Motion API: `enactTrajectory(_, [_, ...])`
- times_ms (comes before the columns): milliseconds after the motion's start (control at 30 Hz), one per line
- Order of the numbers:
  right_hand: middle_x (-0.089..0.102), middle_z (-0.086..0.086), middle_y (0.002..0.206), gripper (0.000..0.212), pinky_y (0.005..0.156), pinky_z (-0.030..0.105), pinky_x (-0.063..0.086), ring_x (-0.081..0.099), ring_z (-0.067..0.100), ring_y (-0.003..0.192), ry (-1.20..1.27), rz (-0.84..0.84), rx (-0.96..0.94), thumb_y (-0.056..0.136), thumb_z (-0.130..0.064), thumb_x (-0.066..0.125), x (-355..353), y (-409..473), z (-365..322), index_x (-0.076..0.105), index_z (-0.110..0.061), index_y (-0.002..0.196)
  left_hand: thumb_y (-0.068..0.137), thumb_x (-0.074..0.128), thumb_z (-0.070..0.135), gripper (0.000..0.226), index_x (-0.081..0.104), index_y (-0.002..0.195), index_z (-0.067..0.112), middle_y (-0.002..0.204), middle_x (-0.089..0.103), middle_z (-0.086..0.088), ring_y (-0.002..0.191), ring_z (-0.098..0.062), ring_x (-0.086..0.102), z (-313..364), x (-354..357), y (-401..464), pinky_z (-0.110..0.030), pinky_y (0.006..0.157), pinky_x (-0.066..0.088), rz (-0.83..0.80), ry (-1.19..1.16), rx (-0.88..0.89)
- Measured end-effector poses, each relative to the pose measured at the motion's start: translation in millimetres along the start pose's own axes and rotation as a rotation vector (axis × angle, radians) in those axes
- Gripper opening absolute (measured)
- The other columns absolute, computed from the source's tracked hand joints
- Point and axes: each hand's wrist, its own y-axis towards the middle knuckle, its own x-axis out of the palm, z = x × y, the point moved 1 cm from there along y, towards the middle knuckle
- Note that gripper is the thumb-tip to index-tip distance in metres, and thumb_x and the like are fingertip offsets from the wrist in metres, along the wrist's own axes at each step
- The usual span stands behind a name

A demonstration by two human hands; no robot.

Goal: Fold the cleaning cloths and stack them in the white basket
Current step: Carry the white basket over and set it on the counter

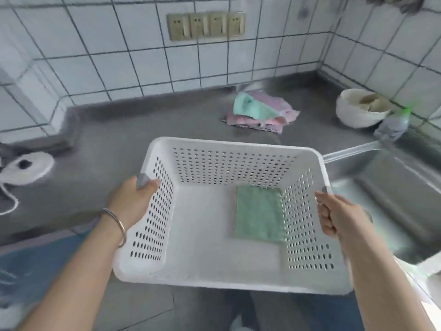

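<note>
Both hands (130, 201) (338, 217) grip white basket (229, 149) rims.

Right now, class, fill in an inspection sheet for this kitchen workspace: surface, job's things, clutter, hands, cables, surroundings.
Surface: grey steel counter, with a steel sink at its right.
Job's things: white perforated plastic basket held over the counter's front edge; one folded green cloth lies flat inside it; pile of unfolded pink and green cloths on the counter near the wall.
Clutter: white bowl and a small clear bottle in the right corner.
Hands: left hand has a grip on the basket's left rim; right hand on its right rim.
Cables: white cord beside a blurred white object, far left.
Surroundings: white tiled wall with a row of sockets.
</note>
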Motion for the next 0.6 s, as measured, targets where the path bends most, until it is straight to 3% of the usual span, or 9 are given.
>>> enactTrajectory(100, [0.023,-0.001,0.053,0.036,0.036,0.011,0.016,0.019,0.006,0.034,-0.074,-0.144,-0.032,0.094,-0.013,0.049,56.3,61.4,-30.5,0.031,-0.021,0.064,0.087,0.053,0.043,0.042,0.035,0.06,0.016,0.056,0.041,-0.008,0.051,-0.022,0.039,-0.5,-18.8,42.2,-0.026,0.051,0.031,0.084,-0.027,-0.045])
enactTrajectory(200, [0.029,-0.003,0.05,0.034,0.034,0.014,0.02,0.023,0.007,0.035,-0.139,-0.257,-0.043,0.093,-0.014,0.051,110.8,108.0,-64.7,0.034,-0.019,0.065,0.092,0.05,0.036,0.038,0.039,0.064,0.013,0.056,0.04,-0.01,0.051,-0.022,0.039,-2.3,-36.9,79.5,-0.028,0.051,0.03,0.198,-0.008,-0.091])
enactTrajectory(300, [0.036,-0.003,0.048,0.031,0.034,0.016,0.025,0.029,0.007,0.034,-0.189,-0.32,-0.093,0.091,-0.013,0.053,163.0,141.8,-93.7,0.04,-0.016,0.063,0.092,0.045,0.044,0.041,0.043,0.067,0.012,0.062,0.05,-0.007,0.062,-0.027,0.05,-13.6,-53.5,116.1,-0.033,0.058,0.035,0.286,0.054,-0.182])
enactTrajectory(467, [0.042,-0.002,0.05,0.027,0.043,0.023,0.027,0.032,0.009,0.039,-0.185,-0.394,-0.109,0.09,-0.014,0.053,243.9,174.1,-111.5,0.047,-0.012,0.064,0.089,0.043,0.051,0.043,0.05,0.092,0.009,0.084,0.061,-0.015,0.077,-0.033,0.058,-39.3,-80.1,158.0,-0.034,0.061,0.038,0.412,0.109,-0.311])
enactTrajectory(600, [0.043,-0.006,0.044,0.027,0.037,0.018,0.026,0.032,0.006,0.033,-0.177,-0.433,-0.113,0.089,-0.012,0.053,313.0,204.5,-119.7,0.049,-0.014,0.063,0.09,0.045,0.046,0.038,0.045,0.079,0.009,0.074,0.056,-0.015,0.065,-0.028,0.051,-57.5,-107.7,201.4,-0.031,0.055,0.034,0.462,0.164,-0.341])
